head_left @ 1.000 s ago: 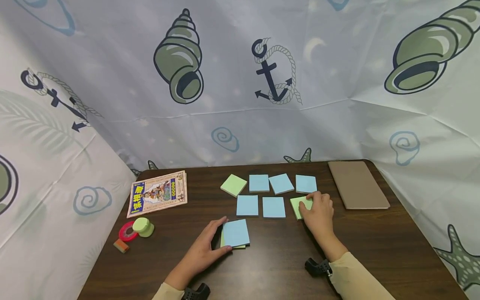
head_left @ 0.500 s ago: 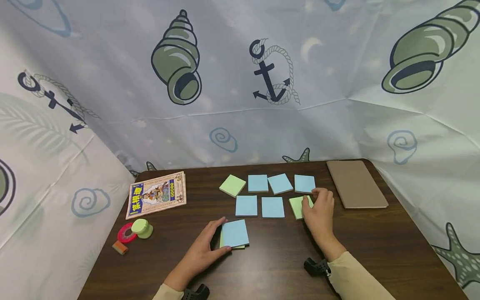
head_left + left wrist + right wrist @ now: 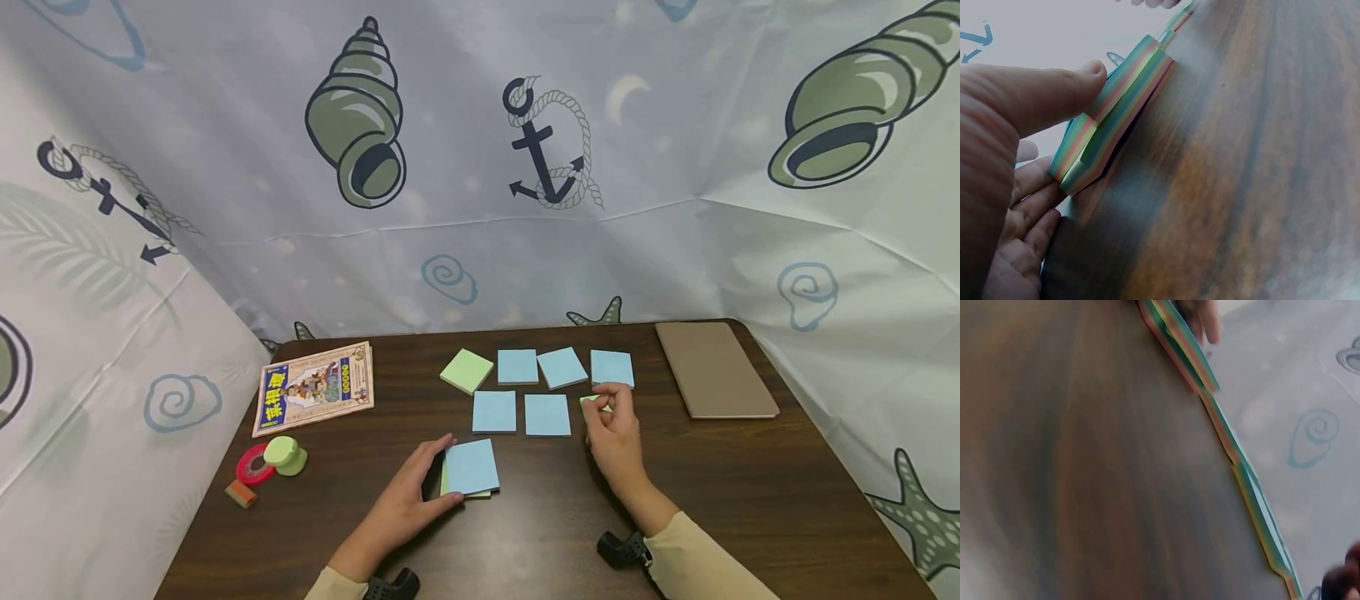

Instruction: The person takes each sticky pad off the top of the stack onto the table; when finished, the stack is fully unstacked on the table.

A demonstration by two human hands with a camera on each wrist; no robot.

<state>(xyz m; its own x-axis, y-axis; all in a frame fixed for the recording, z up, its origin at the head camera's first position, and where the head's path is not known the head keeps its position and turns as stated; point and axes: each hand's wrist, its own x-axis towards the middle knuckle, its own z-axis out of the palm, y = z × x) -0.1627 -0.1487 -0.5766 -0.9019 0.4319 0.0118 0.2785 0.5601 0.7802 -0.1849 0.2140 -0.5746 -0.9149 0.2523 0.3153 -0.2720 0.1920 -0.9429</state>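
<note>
My left hand (image 3: 408, 492) holds a pair of stacked sticky note pads (image 3: 471, 467) at their left side, blue above and green below. In the left wrist view the thumb (image 3: 1066, 87) lies along one edge, with fingers (image 3: 1038, 200) at another edge; the pads' sides show coloured stripes. My right hand (image 3: 618, 437) is over a green sticky note pad (image 3: 588, 402) at the right end of the near row, its fingers bent and covering most of it. Whether they pinch it, I cannot tell.
Several blue pads (image 3: 547, 415) and another green pad (image 3: 467, 371) lie in two rows. A brown notebook (image 3: 717, 371) is at right. At left are a comic book (image 3: 315, 388), red tape (image 3: 255, 464), a green round container (image 3: 286, 454) and an orange eraser (image 3: 242, 492). A printed curtain (image 3: 465, 167) hangs behind.
My right hand has shifted left over the green pad, covering more of it, and its fingers are more bent. My left hand stays at the stacked pads.
</note>
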